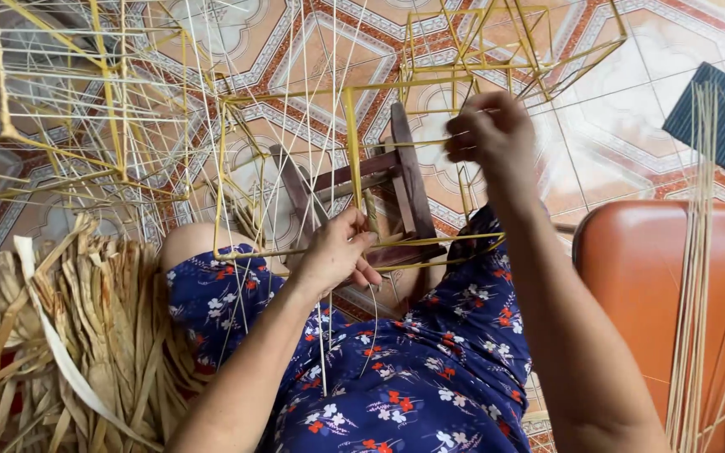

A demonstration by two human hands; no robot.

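**Both hands pinching thin strands on a yellow wire frame**

Gripping is shared: the left hand (pixel 339 252) closes on the lower rail of the box-shaped yellow wire frame (pixel 351 143), pinching pale thin fibre strands (pixel 316 75) against it, while the right hand (pixel 490 134) is raised with fingers bunched shut around a strand near the frame's upper right edge. The frame sits over a small dark wooden stool (pixel 396 180) just ahead of the person's lap. Judging by what shows, the weaving is at an early stage: loose upright strands cross the frame, but no dense wall of weave is visible. A heap of dried flat tan leaves (pixel 86 327) lies left, a bundle of thin pale reeds (pixel 698 252) right, and more bare yellow wire frames (pixel 60 92) beyond.
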